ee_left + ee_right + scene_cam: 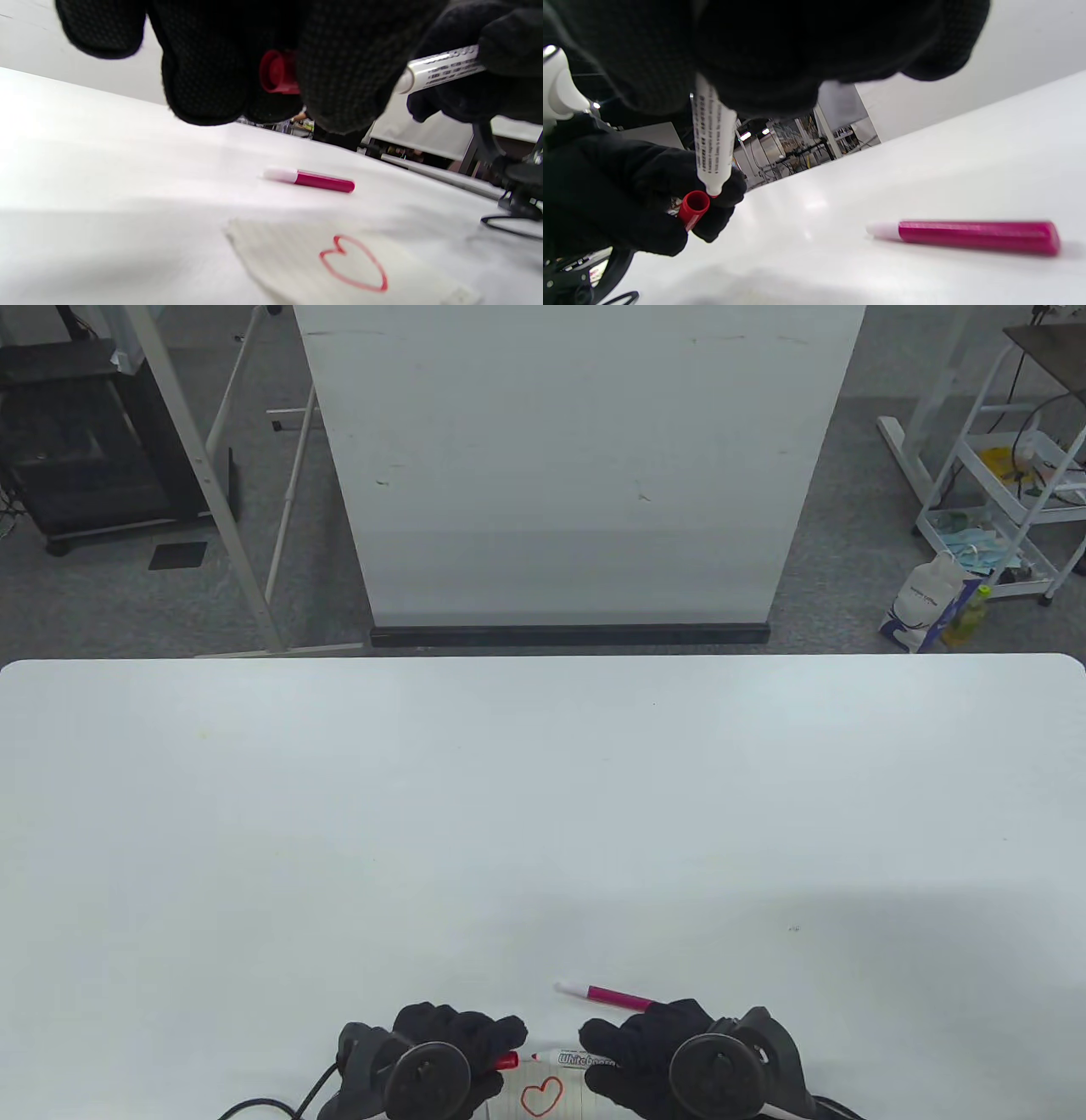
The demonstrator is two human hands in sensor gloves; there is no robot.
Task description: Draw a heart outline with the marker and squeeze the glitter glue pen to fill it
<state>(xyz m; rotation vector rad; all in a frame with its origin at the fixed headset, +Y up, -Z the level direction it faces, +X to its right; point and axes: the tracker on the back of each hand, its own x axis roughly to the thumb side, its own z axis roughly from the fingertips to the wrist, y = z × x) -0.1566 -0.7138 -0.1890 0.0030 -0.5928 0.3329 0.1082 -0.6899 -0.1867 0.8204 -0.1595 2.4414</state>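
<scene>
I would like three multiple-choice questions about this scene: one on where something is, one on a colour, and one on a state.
1. Where does the glitter glue pen lie?
A. On the table, beyond the hands
B. On the paper
C. In the left hand

2. What colour is the heart outline on the paper?
A. Blue
B. Red
C. Black

3. What is the state of the whiteboard marker?
A. Capped, lying on the table
B. Capped, held in the left hand
C. Uncapped, its tip close to the red cap

Answers:
1. A: the pink pen rests on the bare table, with no hand on it.
2. B: the drawn line is red and the heart is unfilled.
3. C: the right hand holds the barrel and the left hand holds the cap, tip at the cap's mouth.
</scene>
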